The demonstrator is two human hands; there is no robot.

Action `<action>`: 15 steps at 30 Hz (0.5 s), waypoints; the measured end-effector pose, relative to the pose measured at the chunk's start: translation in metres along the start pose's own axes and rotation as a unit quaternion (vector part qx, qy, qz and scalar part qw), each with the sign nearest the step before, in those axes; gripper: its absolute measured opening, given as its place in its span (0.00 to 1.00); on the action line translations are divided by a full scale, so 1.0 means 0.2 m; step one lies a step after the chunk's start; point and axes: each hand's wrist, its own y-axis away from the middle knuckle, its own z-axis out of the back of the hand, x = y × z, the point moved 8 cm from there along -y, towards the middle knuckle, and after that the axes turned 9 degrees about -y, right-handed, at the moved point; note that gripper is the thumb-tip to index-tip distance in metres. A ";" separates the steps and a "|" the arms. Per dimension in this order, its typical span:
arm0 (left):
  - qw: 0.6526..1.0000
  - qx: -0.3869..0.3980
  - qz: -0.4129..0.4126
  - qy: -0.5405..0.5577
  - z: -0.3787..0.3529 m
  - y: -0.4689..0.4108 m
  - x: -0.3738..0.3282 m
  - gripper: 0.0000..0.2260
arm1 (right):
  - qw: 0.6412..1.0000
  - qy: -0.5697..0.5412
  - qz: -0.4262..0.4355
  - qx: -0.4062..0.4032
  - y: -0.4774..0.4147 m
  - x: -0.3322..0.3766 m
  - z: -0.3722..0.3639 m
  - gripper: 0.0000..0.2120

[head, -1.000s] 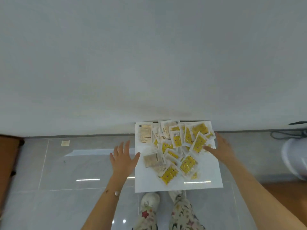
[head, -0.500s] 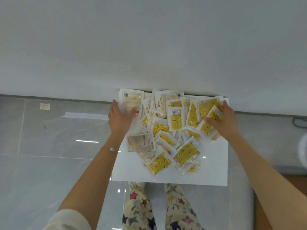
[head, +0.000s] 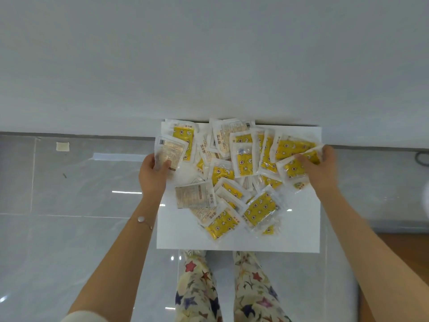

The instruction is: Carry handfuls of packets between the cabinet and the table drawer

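Note:
A pile of several clear packets (head: pixel 234 177) with yellow star-patterned contents lies on a small white table (head: pixel 181 235) against a white wall. My left hand (head: pixel 152 176) pinches a pale beige packet (head: pixel 170 152) at the table's left edge, thumb on top. At the right side of the pile, my right hand (head: pixel 322 169) grips a yellow packet (head: pixel 296 169) with curled fingers. Another beige packet (head: pixel 195 196) lies flat just right of my left hand.
Grey glossy floor tiles (head: pixel 69 205) surround the table. A small pale scrap (head: pixel 62 146) lies on the floor at the left. My legs in star-patterned trousers (head: pixel 197 287) stand below the table's near edge. A dark cable (head: pixel 421 158) shows at the far right.
Both hands moved from the table's near part up into the pile. The left one lifted the beige packet at the left edge, and the right one closed on a yellow packet.

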 end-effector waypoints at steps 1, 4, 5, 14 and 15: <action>1.000 -0.008 -0.005 -0.006 0.01 0.01 -0.01 0.14 | 1.000 -0.022 -0.008 -0.003 0.01 -0.01 0.01 0.19; 0.999 -0.013 -0.040 -0.002 0.00 -0.01 -0.08 0.18 | 0.995 -0.093 -0.026 -0.005 0.04 -0.03 0.03 0.17; 0.998 -0.006 -0.062 -0.002 -0.02 -0.02 -0.12 0.21 | 0.993 -0.115 -0.031 -0.012 0.05 -0.03 0.04 0.14; 0.977 -0.005 -0.163 -0.136 -0.19 0.00 -0.22 0.32 | 0.961 -0.258 -0.068 -0.069 0.13 0.01 0.05 0.09; 0.978 -0.009 -0.160 -0.131 -0.19 0.01 -0.22 0.31 | 0.960 -0.262 -0.065 -0.075 0.14 0.01 0.05 0.10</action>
